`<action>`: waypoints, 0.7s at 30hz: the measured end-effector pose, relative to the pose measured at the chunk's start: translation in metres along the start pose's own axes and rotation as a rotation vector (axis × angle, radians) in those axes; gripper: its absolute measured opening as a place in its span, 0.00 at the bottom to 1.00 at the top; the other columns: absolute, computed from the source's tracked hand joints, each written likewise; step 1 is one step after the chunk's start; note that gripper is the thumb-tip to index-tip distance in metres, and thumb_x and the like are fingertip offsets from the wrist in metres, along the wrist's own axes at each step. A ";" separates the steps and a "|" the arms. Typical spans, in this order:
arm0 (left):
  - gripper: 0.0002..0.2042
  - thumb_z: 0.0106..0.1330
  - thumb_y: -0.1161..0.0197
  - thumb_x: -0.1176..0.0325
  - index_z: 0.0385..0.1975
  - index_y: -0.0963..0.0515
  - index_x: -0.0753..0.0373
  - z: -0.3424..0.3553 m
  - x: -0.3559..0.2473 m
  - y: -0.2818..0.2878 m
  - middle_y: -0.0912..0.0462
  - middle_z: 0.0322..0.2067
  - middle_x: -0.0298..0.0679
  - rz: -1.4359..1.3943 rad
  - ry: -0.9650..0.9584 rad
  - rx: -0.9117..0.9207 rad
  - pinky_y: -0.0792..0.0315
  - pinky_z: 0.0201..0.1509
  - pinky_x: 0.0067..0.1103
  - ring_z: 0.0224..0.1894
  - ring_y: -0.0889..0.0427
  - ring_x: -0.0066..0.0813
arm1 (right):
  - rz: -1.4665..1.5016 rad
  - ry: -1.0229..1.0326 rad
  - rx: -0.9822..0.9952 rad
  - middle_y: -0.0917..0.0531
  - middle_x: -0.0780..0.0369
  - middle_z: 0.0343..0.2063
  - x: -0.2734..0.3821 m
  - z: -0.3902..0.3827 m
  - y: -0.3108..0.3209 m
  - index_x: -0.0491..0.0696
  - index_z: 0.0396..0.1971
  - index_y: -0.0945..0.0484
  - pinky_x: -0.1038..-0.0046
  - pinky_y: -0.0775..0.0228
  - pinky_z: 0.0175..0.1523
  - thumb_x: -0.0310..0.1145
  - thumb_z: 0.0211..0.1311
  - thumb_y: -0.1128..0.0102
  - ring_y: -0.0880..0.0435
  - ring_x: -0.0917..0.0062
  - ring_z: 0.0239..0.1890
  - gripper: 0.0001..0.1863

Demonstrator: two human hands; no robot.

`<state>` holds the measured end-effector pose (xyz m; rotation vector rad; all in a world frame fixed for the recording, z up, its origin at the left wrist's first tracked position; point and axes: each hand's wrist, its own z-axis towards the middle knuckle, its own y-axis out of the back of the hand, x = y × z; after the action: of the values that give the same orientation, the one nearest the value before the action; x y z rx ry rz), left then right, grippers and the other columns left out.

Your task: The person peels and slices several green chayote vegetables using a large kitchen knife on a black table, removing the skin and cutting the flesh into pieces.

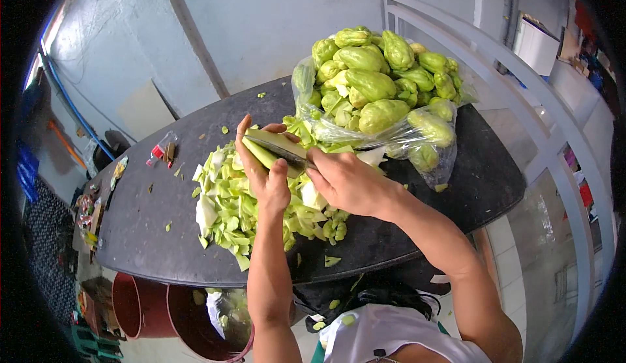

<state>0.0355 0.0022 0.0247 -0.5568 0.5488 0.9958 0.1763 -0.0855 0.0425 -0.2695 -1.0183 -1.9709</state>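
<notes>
My left hand (264, 167) grips a pale green piece of chayote (277, 146) over the dark countertop (150, 213). In my right hand (345, 180) is a knife (280, 149), its blade lying against that piece. Under both hands spreads a heap of cut chayote slices and peel (228, 206). Just behind the hands stands a clear plastic bag (430, 148) piled high with whole green chayotes (372, 83).
Red-brown buckets (195, 317) stand below the counter's front edge, one holding green scraps. Small packets and clutter (162, 153) lie at the counter's left end. A white railing (521, 102) runs along the right. A grey wall rises behind.
</notes>
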 end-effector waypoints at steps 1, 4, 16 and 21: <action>0.41 0.58 0.36 0.54 0.68 0.51 0.61 0.000 -0.002 -0.001 0.27 0.47 0.49 0.023 0.022 0.013 0.23 0.46 0.30 0.45 0.21 0.37 | 0.029 -0.029 0.037 0.21 0.48 0.18 0.000 0.001 0.005 0.38 0.39 0.32 0.58 0.29 0.26 0.27 0.65 0.47 0.18 0.52 0.23 0.09; 0.41 0.55 0.38 0.60 0.67 0.51 0.61 0.001 -0.005 -0.002 0.27 0.47 0.49 0.024 0.048 0.031 0.23 0.47 0.30 0.45 0.21 0.37 | 0.082 -0.065 0.076 0.21 0.46 0.18 -0.002 0.003 0.015 0.38 0.41 0.31 0.55 0.29 0.27 0.30 0.65 0.47 0.18 0.49 0.25 0.10; 0.42 0.36 0.48 0.60 0.61 0.38 0.67 0.002 0.000 0.002 0.26 0.47 0.45 0.022 0.181 0.012 0.29 0.54 0.28 0.47 0.24 0.34 | 0.103 -0.105 0.056 0.26 0.57 0.13 -0.014 0.004 0.041 0.37 0.36 0.27 0.73 0.37 0.22 0.29 0.62 0.41 0.28 0.81 0.14 0.10; 0.42 0.35 0.49 0.62 0.62 0.38 0.66 0.000 0.010 0.020 0.25 0.47 0.48 -0.155 0.368 0.051 0.25 0.52 0.30 0.48 0.23 0.38 | 0.112 -0.107 0.015 0.27 0.60 0.12 -0.025 0.004 0.042 0.37 0.35 0.27 0.73 0.38 0.21 0.30 0.63 0.41 0.28 0.82 0.14 0.11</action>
<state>0.0223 0.0167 0.0147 -0.7317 0.8417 0.7333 0.2232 -0.0789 0.0554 -0.4187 -1.0633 -1.8634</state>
